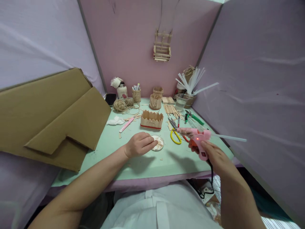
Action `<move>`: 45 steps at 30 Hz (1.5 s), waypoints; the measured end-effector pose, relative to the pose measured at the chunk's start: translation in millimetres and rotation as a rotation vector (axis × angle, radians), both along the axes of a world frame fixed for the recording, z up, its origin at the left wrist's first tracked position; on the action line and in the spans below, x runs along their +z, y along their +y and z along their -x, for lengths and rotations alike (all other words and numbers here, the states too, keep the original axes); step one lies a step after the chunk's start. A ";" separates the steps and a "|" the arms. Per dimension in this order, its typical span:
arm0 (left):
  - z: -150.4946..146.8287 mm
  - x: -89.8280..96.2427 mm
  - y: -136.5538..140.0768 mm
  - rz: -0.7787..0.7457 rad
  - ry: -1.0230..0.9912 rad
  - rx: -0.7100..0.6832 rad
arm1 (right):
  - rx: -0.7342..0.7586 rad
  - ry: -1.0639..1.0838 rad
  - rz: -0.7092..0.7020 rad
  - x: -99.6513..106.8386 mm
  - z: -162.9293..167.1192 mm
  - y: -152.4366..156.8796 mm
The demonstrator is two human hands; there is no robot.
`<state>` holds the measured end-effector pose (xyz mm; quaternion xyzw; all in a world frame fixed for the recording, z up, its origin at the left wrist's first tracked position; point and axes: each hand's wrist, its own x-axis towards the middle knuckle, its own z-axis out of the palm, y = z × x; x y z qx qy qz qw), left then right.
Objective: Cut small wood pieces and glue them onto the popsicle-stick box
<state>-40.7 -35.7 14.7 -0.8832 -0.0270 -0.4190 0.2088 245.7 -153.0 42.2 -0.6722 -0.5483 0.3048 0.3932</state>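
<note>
My left hand reaches over a small round dish of little wooden bits. Its fingertips are pinched together at the dish, and whatever lies between them is too small to make out. In my right hand is a pink hot glue gun, gripped by its handle and raised over the table's right side, nozzle to the left. A red light glows on its side, and a clear glue stick juts out behind. Beyond the dish stands a small wooden box with a zigzag rim and a red stripe along its base.
Yellow-handled scissors and green-handled pliers lie on the right, near loose craft sticks. A pink craft knife and twine are at left. Large cardboard leans over the left edge. The glue gun's cord hangs down.
</note>
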 end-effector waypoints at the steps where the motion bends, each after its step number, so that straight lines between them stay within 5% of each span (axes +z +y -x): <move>1: -0.1 -0.5 -0.1 0.005 0.008 0.003 | 0.059 0.015 0.015 3.8 6.1 -3.8; 5: 0.1 -3.5 0.6 0.028 0.027 -0.003 | 0.213 0.005 0.089 15.1 21.0 -12.9; 33: -2.6 -14.1 -0.6 0.149 0.112 -0.026 | 0.176 0.029 0.144 6.1 21.5 -11.4; 45: -3.9 -6.7 -2.3 -0.021 0.092 0.007 | 0.223 -0.011 0.175 11.8 22.7 -9.7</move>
